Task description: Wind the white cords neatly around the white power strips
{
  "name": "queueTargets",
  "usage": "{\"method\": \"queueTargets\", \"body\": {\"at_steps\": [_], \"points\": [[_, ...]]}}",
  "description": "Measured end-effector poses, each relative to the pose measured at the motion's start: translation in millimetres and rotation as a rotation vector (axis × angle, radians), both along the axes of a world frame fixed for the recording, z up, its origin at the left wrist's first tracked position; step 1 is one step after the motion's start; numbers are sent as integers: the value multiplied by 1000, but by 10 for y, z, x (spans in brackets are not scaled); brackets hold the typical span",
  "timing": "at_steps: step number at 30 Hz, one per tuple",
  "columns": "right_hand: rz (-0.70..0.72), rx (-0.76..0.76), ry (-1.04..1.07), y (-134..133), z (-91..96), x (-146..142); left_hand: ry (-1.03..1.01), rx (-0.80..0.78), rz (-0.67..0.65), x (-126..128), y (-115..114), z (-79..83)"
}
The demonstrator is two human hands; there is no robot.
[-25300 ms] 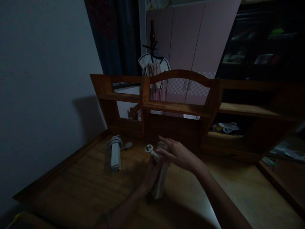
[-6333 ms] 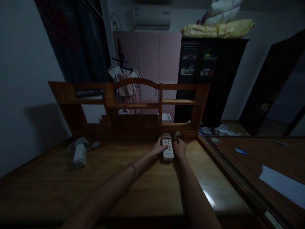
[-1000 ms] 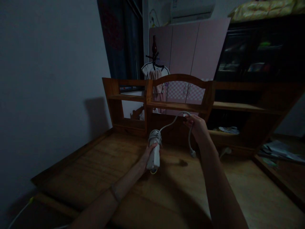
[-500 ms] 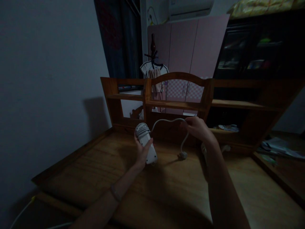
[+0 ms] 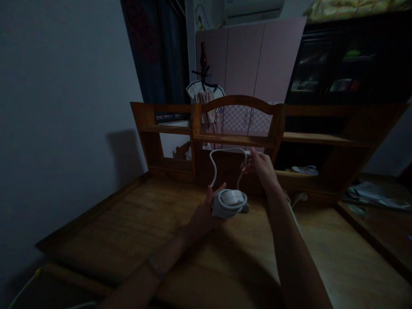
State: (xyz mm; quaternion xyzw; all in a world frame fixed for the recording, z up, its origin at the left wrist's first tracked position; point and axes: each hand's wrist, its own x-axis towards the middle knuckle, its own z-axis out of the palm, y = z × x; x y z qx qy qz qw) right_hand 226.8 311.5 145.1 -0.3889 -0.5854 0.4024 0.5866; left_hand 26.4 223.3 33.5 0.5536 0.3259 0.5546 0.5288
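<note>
My left hand is closed around a white power strip, which is tilted so that one end faces me. Its grey-white cord is wound in several turns around the strip. A free stretch of the cord arcs up behind the strip and over to my right hand, whose fingers pinch it. From there the cord drops toward the plug, mostly hidden behind the strip, low over the wooden surface.
Wooden shelving runs along the back of the wooden bed board or tabletop. Another white cord with a plug lies behind my right forearm. Papers lie at the far right. A wall bounds the left side.
My left hand has moved right and turned the power strip so its end faces me. My right hand still holds the cord, slightly left of before; the cord's loop is now narrower.
</note>
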Motion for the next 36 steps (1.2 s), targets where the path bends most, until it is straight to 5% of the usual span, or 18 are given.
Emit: {"method": "queueTargets", "body": {"at_steps": [3, 8, 16, 19, 25, 36], "points": [[0, 100, 34, -16, 3, -54, 227, 262, -21, 17, 6, -68], [33, 264, 268, 11, -41, -114, 417, 289, 133, 37, 61, -177], [-64, 344, 407, 32, 21, -53, 190, 160, 486, -52, 174, -30], [-93, 332, 365, 41, 28, -46, 51, 117, 597, -82, 299, -111], [-53, 307, 241, 150, -118, -59, -14, -2, 621, -177, 489, -357], [-137, 93, 270, 257, -305, -37, -29, 230, 863, -152, 432, -195]]}}
